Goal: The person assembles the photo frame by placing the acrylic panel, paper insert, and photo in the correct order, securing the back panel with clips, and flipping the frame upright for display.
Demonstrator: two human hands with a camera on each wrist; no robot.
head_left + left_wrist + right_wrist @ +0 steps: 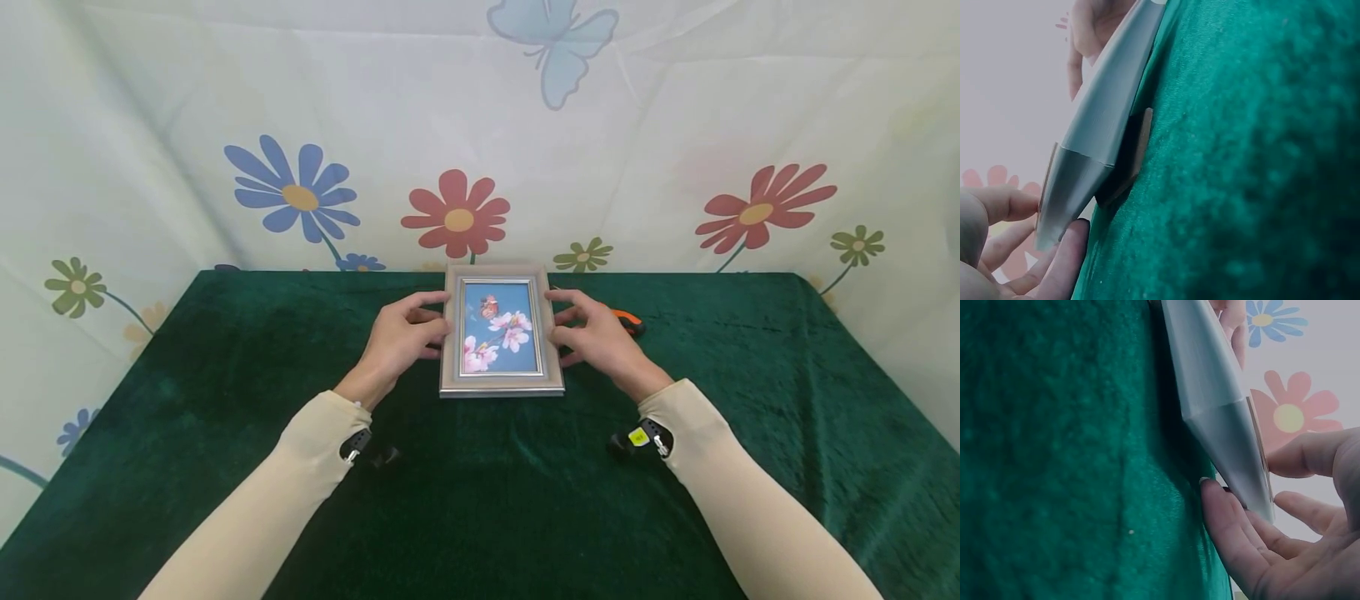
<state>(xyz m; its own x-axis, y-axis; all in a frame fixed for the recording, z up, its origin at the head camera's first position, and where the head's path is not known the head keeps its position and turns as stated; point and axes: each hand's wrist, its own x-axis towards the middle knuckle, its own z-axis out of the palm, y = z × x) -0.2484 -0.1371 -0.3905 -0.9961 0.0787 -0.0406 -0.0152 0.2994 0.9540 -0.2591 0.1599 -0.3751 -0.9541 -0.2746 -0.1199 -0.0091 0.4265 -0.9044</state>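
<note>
A picture frame [502,387] with a pale border and silver trim stands at the middle of the green cloth. Its picture shows a bird and pink blossoms on blue. My left hand [400,336] grips the left side edge, and my right hand [597,337] grips the right one. In the left wrist view, fingers [1072,247] lie on both faces of the frame's side, and a dark stand flap [1125,165] juts out beneath it. The right wrist view shows the right fingers [1229,519] likewise on both sides of the frame.
Beyond my right hand lies a tool with orange and black handles [630,321], its front part hidden by that hand. Green cloth [480,500] covers the table. Behind its far edge hangs a white curtain [375,100] printed with flowers and a butterfly.
</note>
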